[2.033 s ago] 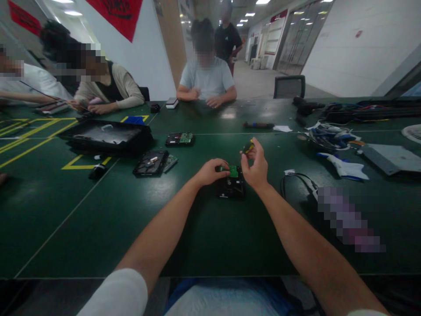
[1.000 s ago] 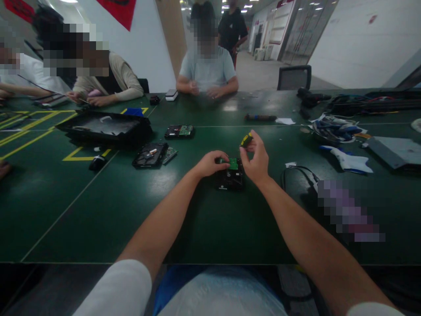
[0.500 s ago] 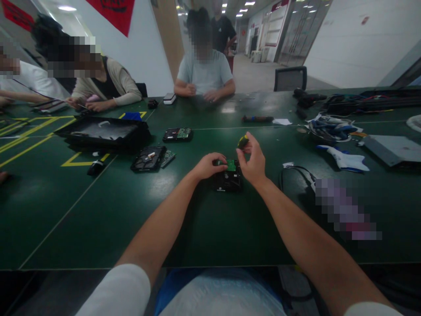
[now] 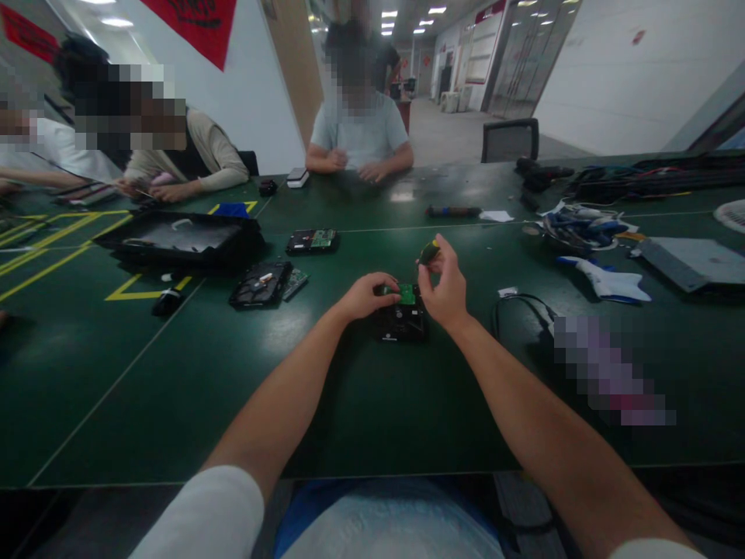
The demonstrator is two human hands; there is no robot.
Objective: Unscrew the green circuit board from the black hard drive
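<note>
A black hard drive [image 4: 401, 324] with a green circuit board [image 4: 406, 293] on its upper face lies flat on the table in front of me. My left hand [image 4: 371, 295] grips the drive's left side, its fingers curled over the edge of the board. Above the drive's right side, my right hand [image 4: 445, 279] is closed around the yellow-and-black handle of a screwdriver [image 4: 429, 251]. The handle points up; the shaft and tip are mostly hidden by the fingers, so I cannot tell whether the tip touches a screw.
To the left lie another opened drive [image 4: 260, 284], a loose circuit board [image 4: 296, 284] and a black casing [image 4: 180, 241]. A further drive [image 4: 312, 241] sits ahead. On the right are a cable [image 4: 527, 296], white-blue gloves [image 4: 608, 279] and a grey metal box [image 4: 678, 264]. Other people sit across the table.
My view has shifted slightly. Both hands keep nearly the same pose at the hard drive, the screwdriver still in the right. The standing person in the background has moved partly behind the seated one.
</note>
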